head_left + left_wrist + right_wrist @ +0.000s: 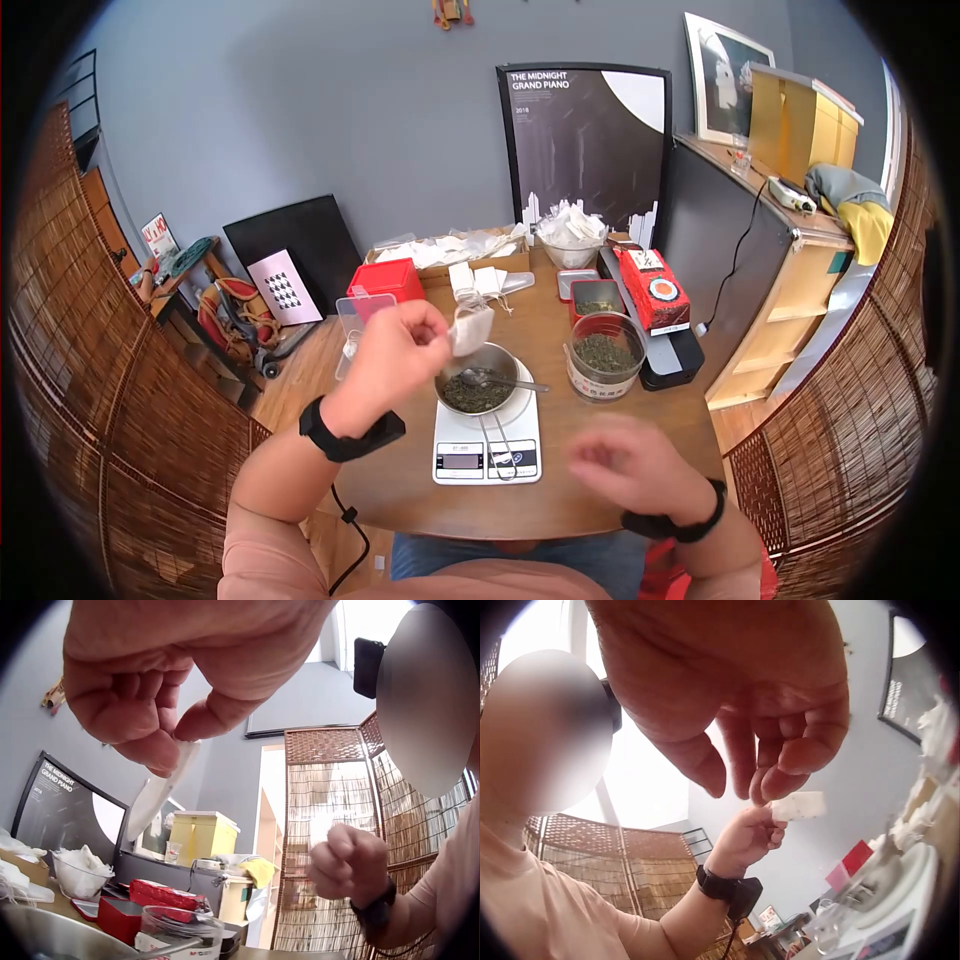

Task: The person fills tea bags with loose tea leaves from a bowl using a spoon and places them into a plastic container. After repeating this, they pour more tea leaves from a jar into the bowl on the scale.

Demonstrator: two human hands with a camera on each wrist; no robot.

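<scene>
My left hand [392, 350] pinches a small white tea bag [473, 332] between thumb and fingertips, above the far side of a metal pan [502, 360]. Dried tea leaves [472, 398] lie in the pan with a metal spoon [527, 385] resting in them. Under the pan stands a white kitchen scale [448, 425]. In the left wrist view the tea bag [166, 796] hangs flat from the fingertips. Over the table's front right part is my right hand [632, 465]; its fingers are loosely curled, thumb apart, with nothing in them.
A clear tub of tea leaves [603, 385] stands right of the scale, before an open red tin [597, 292] and a red packet [652, 290]. At the back are a bowl of white bags [572, 240], a cardboard tray [500, 265] and a red box [387, 280].
</scene>
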